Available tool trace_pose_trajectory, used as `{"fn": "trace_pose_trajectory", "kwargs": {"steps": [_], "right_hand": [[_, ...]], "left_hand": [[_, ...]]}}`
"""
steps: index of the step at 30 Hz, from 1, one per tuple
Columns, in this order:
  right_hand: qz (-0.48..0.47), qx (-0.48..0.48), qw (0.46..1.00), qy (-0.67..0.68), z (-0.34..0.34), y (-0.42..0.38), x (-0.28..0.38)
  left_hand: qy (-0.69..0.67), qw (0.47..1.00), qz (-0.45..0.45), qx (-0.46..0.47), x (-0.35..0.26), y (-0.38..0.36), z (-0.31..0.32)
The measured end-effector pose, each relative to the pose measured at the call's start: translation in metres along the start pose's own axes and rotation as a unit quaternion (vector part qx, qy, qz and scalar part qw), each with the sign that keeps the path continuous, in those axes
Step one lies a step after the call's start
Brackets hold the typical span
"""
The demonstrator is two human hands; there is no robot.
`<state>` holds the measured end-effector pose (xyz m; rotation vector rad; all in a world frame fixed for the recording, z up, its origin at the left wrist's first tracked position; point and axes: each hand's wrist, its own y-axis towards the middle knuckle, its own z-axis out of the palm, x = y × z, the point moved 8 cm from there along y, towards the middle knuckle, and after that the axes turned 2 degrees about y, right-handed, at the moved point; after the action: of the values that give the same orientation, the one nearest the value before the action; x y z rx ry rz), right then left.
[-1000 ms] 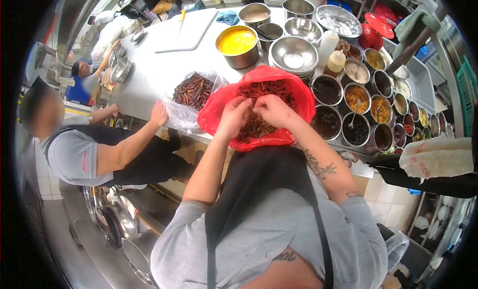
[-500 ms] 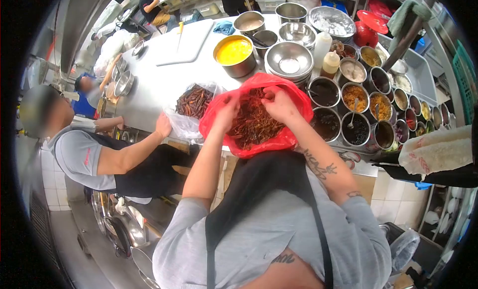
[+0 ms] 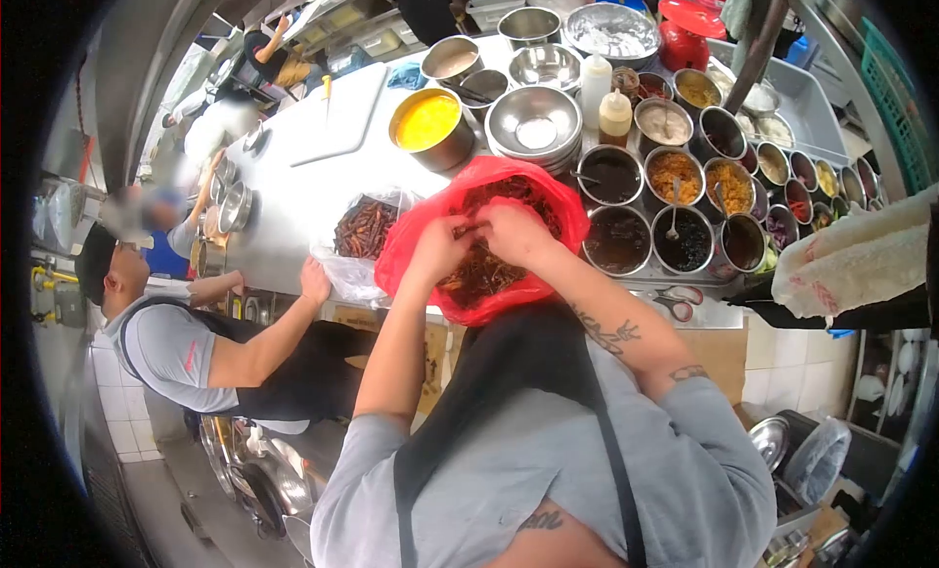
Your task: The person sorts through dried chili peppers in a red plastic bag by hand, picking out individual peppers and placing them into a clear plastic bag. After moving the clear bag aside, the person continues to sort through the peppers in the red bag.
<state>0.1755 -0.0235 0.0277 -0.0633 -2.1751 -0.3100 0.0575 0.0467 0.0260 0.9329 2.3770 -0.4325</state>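
Note:
A red plastic bag [image 3: 396, 250] lies open in front of me at the table's near edge. Dark red-brown dried chilies [image 3: 479, 283] fill it, many in thin strips or pieces. Inside its mouth, my left hand [image 3: 440, 250] pinches a small dark piece that looks like dried chili. My right hand [image 3: 515, 234] is closed close beside it, fingertips pressed together at the same piece; its fingers partly hide what they hold. Left of the red bag, a clear plastic bag [image 3: 347, 275] holds whole dried chilies [image 3: 366, 226].
A co-worker [image 3: 176, 343] stands at my left, one hand on the table edge near the clear bag. Ahead are a pot of yellow liquid [image 3: 427, 123] and stacked steel bowls [image 3: 535, 128]. Several sauce and topping containers [image 3: 618, 240] line the right, with scissors [image 3: 675, 302] nearby.
My hands have come together over the bag, the right one moving left toward the left hand. The view has shifted slightly, and the co-worker's head has turned.

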Motion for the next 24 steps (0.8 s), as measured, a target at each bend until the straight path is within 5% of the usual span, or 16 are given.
{"fn": "trace_pose_trajectory", "kwargs": {"steps": [7, 16, 20, 24], "right_hand": [[0.055, 0.076, 0.995, 0.035, -0.005, -0.006, 0.008], [-0.013, 0.155, 0.979, 0.133, -0.001, -0.007, 0.019], [0.116, 0.279, 0.863, 0.405, 0.013, -0.018, 0.009], [0.044, 0.323, 0.76, 0.562, 0.019, -0.026, 0.034]], "left_hand": [[-0.066, 0.996, 0.026, -0.053, -0.028, -0.04, -0.011], [-0.13, 0.991, 0.019, 0.023, -0.028, -0.063, -0.005], [-0.306, 0.944, 0.005, 0.12, -0.032, -0.062, 0.001], [-0.24, 0.945, 0.067, 0.21, -0.051, -0.07, -0.031]]}}
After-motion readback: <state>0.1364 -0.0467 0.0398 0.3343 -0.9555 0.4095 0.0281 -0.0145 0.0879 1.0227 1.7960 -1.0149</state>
